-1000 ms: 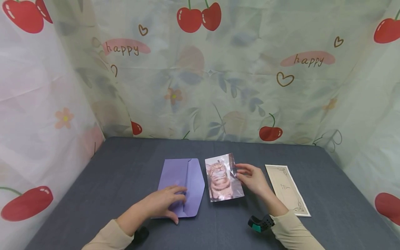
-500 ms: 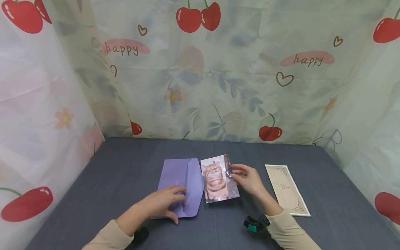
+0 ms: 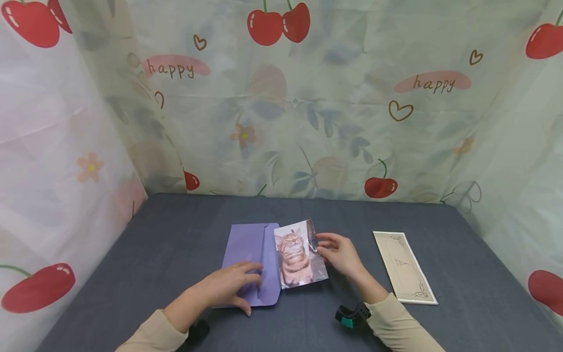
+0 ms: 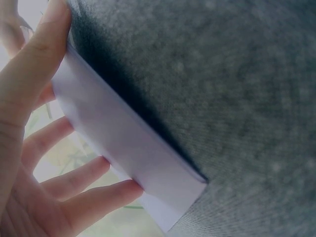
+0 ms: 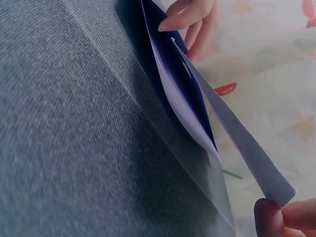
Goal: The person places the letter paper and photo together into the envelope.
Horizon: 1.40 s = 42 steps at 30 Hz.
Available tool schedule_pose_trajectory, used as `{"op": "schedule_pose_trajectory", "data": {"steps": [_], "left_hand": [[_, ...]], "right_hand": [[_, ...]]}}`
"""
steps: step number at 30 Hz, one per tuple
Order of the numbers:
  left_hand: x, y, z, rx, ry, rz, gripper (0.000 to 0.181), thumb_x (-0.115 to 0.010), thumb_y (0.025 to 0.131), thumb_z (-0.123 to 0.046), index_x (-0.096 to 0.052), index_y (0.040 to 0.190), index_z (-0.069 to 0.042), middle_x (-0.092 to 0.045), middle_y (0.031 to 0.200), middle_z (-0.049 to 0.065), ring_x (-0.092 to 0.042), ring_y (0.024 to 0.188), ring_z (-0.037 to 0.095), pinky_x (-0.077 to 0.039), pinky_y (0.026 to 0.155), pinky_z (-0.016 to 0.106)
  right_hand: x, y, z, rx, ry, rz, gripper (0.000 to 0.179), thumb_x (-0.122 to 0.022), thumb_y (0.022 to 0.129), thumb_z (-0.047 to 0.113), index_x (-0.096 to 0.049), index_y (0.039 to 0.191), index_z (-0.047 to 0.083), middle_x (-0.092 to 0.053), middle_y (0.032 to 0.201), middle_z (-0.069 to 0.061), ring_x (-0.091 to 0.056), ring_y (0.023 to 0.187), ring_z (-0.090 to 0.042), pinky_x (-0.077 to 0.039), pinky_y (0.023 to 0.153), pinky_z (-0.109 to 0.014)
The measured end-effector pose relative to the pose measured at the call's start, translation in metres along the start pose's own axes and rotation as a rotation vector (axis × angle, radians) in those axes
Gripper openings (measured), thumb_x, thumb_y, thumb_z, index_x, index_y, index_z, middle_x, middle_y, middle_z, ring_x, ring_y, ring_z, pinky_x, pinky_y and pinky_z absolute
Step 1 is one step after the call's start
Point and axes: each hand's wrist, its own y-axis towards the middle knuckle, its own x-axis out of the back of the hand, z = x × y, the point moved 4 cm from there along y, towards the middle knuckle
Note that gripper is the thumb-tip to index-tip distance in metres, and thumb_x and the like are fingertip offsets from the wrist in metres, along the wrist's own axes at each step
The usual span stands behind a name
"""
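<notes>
A dark grey cloth-covered counter (image 3: 176, 230) stands within pale hangings (image 3: 334, 122) printed with cherries, leaves and "happy", which close in its back and both sides. On it lies a purple envelope (image 3: 246, 244), the left hand (image 3: 230, 283) touching it with fingers apart, and well to the right a cream card (image 3: 406, 269). The right hand (image 3: 345, 254) has its grip pinched on the right edge of a cat photo (image 3: 296, 261), tilted over the envelope's flap.

plain beige sleeves (image 3: 406, 328) on both sides, a bit creased from where i'm standing. by the right cuff (image 3: 379, 309) there's a chunky black strap (image 3: 361, 312) with little holes and a teal patch (image 3: 347, 323). something dark (image 3: 200, 331) peeks out near the left cuff (image 3: 175, 328), mostly hidden.
</notes>
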Motion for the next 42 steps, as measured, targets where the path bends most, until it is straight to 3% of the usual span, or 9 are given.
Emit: {"op": "schedule_pose_trajectory", "data": {"steps": [18,29,42], "left_hand": [[0.000,0.001,0.001,0.005,-0.005,0.012,0.050,-0.078,0.064,-0.044,-0.059,0.104,-0.020,-0.051,0.135,0.011,-0.049,0.122,0.044,-0.044,0.099,0.050],[-0.001,0.001,0.001,0.022,-0.016,0.042,0.050,-0.077,0.066,-0.044,-0.059,0.106,-0.019,-0.050,0.137,0.010,-0.048,0.123,0.043,-0.044,0.099,0.050],[-0.002,0.001,0.001,0.011,-0.003,0.031,0.050,-0.077,0.065,-0.044,-0.059,0.104,-0.020,-0.050,0.136,0.010,-0.049,0.123,0.042,-0.043,0.100,0.050]], "right_hand": [[-0.015,0.001,0.002,-0.017,-0.008,0.015,0.034,-0.064,0.083,-0.001,-0.061,0.117,0.000,-0.067,0.104,-0.023,-0.069,0.081,-0.023,-0.058,0.064,-0.031],[-0.022,0.002,0.000,-0.013,0.014,0.019,0.033,-0.064,0.083,-0.003,-0.061,0.115,-0.001,-0.068,0.101,-0.022,-0.068,0.077,-0.020,-0.057,0.063,-0.032],[-0.031,0.003,0.000,-0.017,0.033,0.023,0.032,-0.063,0.081,-0.005,-0.062,0.113,-0.001,-0.069,0.096,-0.021,-0.066,0.069,-0.016,-0.056,0.059,-0.028]]}}
